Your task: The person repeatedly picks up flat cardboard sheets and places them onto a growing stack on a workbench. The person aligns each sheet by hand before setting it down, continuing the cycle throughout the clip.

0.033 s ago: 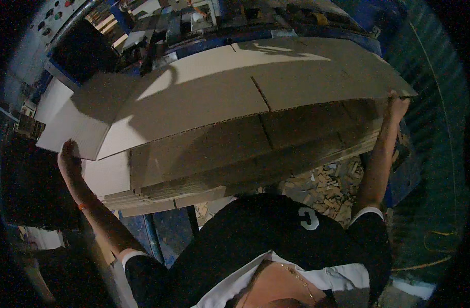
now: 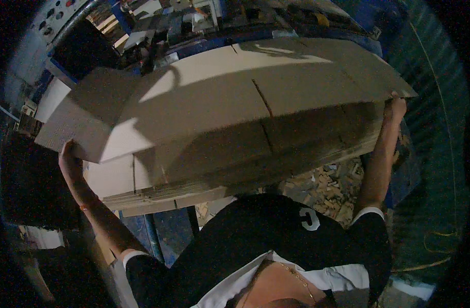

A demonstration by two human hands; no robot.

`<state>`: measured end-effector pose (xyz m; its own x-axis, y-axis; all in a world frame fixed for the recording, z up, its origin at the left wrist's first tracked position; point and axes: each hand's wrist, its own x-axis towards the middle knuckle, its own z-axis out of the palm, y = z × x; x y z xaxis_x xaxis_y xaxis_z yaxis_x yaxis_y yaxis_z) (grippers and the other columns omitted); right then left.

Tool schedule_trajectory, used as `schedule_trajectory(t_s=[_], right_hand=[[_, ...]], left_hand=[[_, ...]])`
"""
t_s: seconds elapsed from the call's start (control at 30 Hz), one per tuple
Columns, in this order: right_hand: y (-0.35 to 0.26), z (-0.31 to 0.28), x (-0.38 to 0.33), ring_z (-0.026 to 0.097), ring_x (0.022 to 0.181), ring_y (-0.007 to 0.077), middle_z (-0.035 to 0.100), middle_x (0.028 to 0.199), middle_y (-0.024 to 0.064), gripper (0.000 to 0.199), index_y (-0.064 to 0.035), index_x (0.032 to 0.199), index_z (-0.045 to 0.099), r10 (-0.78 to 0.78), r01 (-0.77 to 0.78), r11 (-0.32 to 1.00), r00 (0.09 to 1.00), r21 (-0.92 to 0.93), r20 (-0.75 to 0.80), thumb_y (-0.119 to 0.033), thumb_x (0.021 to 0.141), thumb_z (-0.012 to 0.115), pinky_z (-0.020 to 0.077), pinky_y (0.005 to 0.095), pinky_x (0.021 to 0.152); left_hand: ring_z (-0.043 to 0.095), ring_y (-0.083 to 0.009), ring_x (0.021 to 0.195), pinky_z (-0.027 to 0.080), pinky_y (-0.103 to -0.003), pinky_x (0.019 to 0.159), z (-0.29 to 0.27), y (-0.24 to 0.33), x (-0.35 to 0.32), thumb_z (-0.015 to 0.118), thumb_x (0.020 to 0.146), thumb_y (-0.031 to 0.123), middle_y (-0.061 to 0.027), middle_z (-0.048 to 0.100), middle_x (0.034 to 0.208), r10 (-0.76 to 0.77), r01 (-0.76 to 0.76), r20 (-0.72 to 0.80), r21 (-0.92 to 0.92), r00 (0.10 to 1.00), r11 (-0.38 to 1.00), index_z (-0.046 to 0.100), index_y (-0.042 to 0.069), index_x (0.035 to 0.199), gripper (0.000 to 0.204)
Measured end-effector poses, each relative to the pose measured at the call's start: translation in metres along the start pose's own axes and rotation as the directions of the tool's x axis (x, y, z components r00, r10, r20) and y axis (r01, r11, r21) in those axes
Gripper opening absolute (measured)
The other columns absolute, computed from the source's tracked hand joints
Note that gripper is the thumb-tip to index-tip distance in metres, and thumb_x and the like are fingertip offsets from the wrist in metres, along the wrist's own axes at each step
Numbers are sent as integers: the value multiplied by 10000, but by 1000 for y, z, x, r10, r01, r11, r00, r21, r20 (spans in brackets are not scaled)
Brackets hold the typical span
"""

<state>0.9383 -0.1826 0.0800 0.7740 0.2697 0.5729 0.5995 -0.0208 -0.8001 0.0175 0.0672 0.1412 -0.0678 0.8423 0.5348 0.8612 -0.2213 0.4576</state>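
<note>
A long brown corrugated cardboard sheet (image 2: 209, 102) spans most of the view, scored and slotted across its width. My left hand (image 2: 69, 152) is closed on the near edge of its left end panel, which tilts against the rest. At the far right corner, my right hand (image 2: 395, 105) pinches the same sheet. Beneath lies a stack of similar cardboard sheets (image 2: 194, 177), with layered edges facing me. The held sheet's near edge is raised above the stack toward the right; how far it touches the stack elsewhere I cannot tell.
Behind the cardboard stands a blue machine (image 2: 224, 41) with metal parts. A grey control panel (image 2: 55, 20) with buttons is at the upper left. Cardboard scraps (image 2: 327, 190) cover the floor beyond my body. A green corrugated wall (image 2: 440, 169) rises at the right.
The sheet's near edge has dropped a little toward the stack at the left and middle. Its left end panel has tilted and now lies in shadow. Both hands keep their grip, nearly in place.
</note>
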Motion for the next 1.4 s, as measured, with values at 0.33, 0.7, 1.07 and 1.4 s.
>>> schedule_trajectory(t_s=[0.33,0.7,1.07,1.4], right_hand=[[-100,-22,-217,525,1150,292,572,1204,118,413,-53,1228,505,-417,678,708,628,-198,657,-56,821,573,376,427,1002],[-101,63,-193,364,1310,282,471,1352,60,371,-128,1202,571,-385,746,625,38,230,922,-183,835,561,266,472,1092],[-98,230,-105,333,1308,324,357,1429,99,713,-172,1394,371,-47,614,788,131,-44,990,-507,805,591,284,448,1067],[-34,119,-111,345,1295,388,261,1477,148,642,-239,1431,292,-97,459,667,834,-586,543,-408,869,554,229,467,1083]], left_hand=[[441,-293,1232,358,-435,1011,77,122,-211,502,889,112,-172,444,1347,150,-72,69,-637,986,767,431,-35,1301,444],[342,-321,1316,221,-501,1096,119,206,-161,527,808,65,-111,355,1438,547,-602,529,-83,649,794,400,122,1370,579],[293,-347,1332,251,-472,1086,243,207,-25,503,867,198,-109,323,1449,491,-514,366,-40,791,857,365,116,1388,545],[435,-338,1169,379,-444,958,148,110,-48,621,817,293,-204,422,1324,261,-233,-94,239,961,943,350,58,1373,662]])
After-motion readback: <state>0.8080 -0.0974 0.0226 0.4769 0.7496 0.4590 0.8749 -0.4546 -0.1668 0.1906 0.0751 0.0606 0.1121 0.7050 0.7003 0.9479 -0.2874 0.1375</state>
